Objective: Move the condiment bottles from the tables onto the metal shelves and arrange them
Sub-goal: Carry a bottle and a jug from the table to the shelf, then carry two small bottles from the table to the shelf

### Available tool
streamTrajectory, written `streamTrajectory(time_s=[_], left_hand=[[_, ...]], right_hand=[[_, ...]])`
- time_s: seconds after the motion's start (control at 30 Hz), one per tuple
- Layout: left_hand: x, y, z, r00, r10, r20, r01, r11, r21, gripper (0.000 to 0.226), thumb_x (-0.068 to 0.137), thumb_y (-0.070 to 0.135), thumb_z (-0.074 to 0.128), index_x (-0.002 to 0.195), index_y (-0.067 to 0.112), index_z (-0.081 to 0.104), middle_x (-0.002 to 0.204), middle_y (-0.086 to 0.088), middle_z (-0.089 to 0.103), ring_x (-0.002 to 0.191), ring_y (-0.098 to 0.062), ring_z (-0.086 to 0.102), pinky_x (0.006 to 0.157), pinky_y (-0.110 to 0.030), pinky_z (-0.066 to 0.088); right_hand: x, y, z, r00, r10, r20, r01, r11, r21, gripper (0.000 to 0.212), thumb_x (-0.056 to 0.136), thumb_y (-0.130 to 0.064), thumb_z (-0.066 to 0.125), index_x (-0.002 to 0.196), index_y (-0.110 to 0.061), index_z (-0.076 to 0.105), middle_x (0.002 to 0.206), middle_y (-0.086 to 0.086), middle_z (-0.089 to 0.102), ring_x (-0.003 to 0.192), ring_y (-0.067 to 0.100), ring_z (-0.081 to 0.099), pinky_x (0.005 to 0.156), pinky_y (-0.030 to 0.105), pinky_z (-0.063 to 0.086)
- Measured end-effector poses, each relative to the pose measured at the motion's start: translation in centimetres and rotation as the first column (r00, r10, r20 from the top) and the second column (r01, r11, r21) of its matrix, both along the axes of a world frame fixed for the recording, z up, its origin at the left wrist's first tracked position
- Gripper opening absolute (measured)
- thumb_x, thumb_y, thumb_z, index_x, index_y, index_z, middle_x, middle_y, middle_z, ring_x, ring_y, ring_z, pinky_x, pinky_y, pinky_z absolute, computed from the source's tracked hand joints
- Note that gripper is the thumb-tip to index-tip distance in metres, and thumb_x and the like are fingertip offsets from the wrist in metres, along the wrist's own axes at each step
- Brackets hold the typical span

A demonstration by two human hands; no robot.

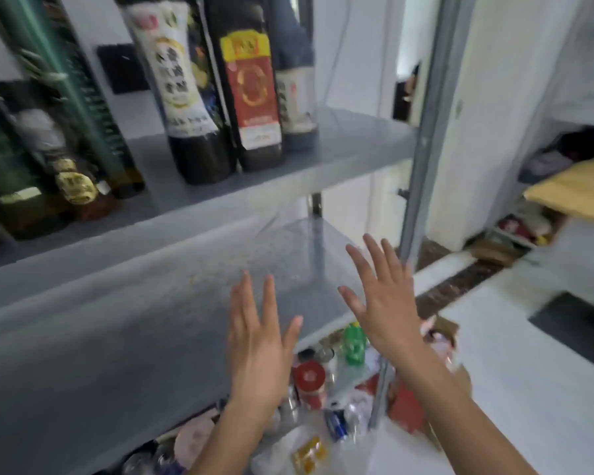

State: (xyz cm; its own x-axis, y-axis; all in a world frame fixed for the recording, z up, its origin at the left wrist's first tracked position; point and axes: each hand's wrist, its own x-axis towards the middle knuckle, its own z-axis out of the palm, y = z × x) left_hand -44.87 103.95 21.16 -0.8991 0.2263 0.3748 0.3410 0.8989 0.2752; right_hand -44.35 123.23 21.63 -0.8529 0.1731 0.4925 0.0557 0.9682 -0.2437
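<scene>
Empty grip on both sides: left hand point(254, 341) and right hand point(384, 303) hold nothing, fingers straight and spread, palms down above the middle shelf point(117, 337) near its front right corner, just inside the steel post point(426, 132). Task bottles stand on the upper shelf point(357, 138). Toward its right half are a white-label bottle point(179, 97), a red-label bottle point(251, 97) beside it and a third bottle point(295, 97) behind, with a fourth dark one half hidden between. Toward the left edge are a tall green bottle point(72, 80) and at least two more, too blurred to count surely. This looks like a gap between placements; the next move calls for fetching another bottle from the tables, which are out of view. Below, a red-capped jar point(310, 375) sits among clutter.
</scene>
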Motion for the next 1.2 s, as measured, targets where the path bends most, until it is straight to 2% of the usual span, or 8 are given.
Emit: streamTrajectory(time_s=[0.17,0.3,0.5,0.57,0.7,0.87,1.03,1.2], left_hand=[[2.6,-1.3,-4.6,0.958,-0.225,0.178,0.262,0.939,-0.221,0.072,0.084,0.047,0.056,0.141,0.007,0.041,0.142,-0.026,0.041,0.121,-0.044,0.051,0.09,-0.053,0.05],[6.7,0.4,-7.7,0.84,-0.442,0.316,0.535,0.773,-0.341,0.077,0.079,0.047,0.064,0.138,0.002,0.043,0.133,-0.029,0.05,0.116,-0.042,0.054,0.09,-0.049,0.049],[18.5,4.9,-8.7,0.491,-0.748,0.447,0.864,0.353,-0.358,0.074,0.096,0.058,0.025,0.152,0.015,0.0,0.158,-0.014,0.013,0.145,-0.028,0.014,0.116,-0.041,0.016],[22.9,6.0,-8.8,0.364,-0.807,0.466,0.905,0.188,-0.38,0.075,0.096,0.058,0.022,0.151,0.016,-0.006,0.158,-0.013,0.01,0.145,-0.028,0.012,0.117,-0.041,0.013],[32.2,7.1,-9.4,0.081,-0.884,0.46,0.922,-0.109,-0.372,0.075,0.096,0.057,0.023,0.151,0.015,-0.007,0.157,-0.014,0.014,0.145,-0.029,0.013,0.117,-0.043,0.016],[44.2,6.7,-9.5,-0.197,-0.854,0.481,0.851,-0.393,-0.348,0.075,0.097,0.058,0.021,0.15,0.016,-0.011,0.158,-0.011,0.01,0.146,-0.027,0.01,0.118,-0.04,0.013],[54.4,5.2,-10.5,-0.35,-0.766,0.539,0.79,-0.551,-0.27,0.08,0.094,0.059,0.034,0.151,0.018,-0.004,0.157,-0.01,0.013,0.145,-0.024,0.015,0.116,-0.036,0.018],[60.1,5.7,-11.4,-0.407,-0.728,0.552,0.804,-0.572,-0.162,0.081,0.091,0.052,0.049,0.151,0.02,0.003,0.149,-0.001,0.03,0.133,-0.019,0.035,0.102,-0.029,0.034]], right_hand=[[10.2,-2.6,-6.4,0.93,-0.303,0.21,0.318,0.947,-0.042,0.058,0.087,-0.051,0.034,0.136,-0.022,0.043,0.143,0.007,0.045,0.133,0.033,0.041,0.102,0.064,0.033],[20.5,-5.1,-10.5,0.777,-0.511,0.366,0.577,0.812,-0.091,0.06,0.088,-0.052,0.029,0.136,-0.02,0.046,0.144,0.005,0.044,0.133,0.032,0.041,0.105,0.061,0.025],[36.1,-10.1,-12.7,0.406,-0.766,0.499,0.909,0.394,-0.135,0.051,0.088,-0.046,0.056,0.131,-0.02,0.049,0.138,0.008,0.051,0.13,0.032,0.046,0.093,0.069,0.035],[41.2,-12.2,-12.6,0.248,-0.81,0.532,0.969,0.205,-0.139,0.053,0.091,-0.048,0.046,0.136,-0.02,0.046,0.144,0.006,0.045,0.136,0.03,0.039,0.099,0.068,0.03],[50.5,-16.7,-12.1,-0.018,-0.805,0.592,0.972,-0.152,-0.177,0.057,0.097,-0.047,0.037,0.148,-0.027,0.024,0.157,-0.001,0.019,0.146,0.021,0.011,0.112,0.058,0.012],[60.3,-22.2,-11.6,-0.276,-0.733,0.622,0.873,-0.462,-0.158,0.055,0.096,-0.047,0.037,0.147,-0.03,0.022,0.155,-0.003,0.02,0.143,0.019,0.015,0.112,0.053,0.017],[68.6,-26.3,-12.4,-0.41,-0.65,0.64,0.761,-0.63,-0.152,0.057,0.097,-0.046,0.037,0.147,-0.027,0.02,0.154,-0.001,0.024,0.14,0.022,0.021,0.113,0.05,0.019],[75.2,-26.1,-12.9,-0.476,-0.673,0.566,0.65,-0.703,-0.289,0.063,0.093,-0.041,0.051,0.146,-0.022,0.024,0.149,0.002,0.033,0.137,0.024,0.029,0.11,0.047,0.027]])
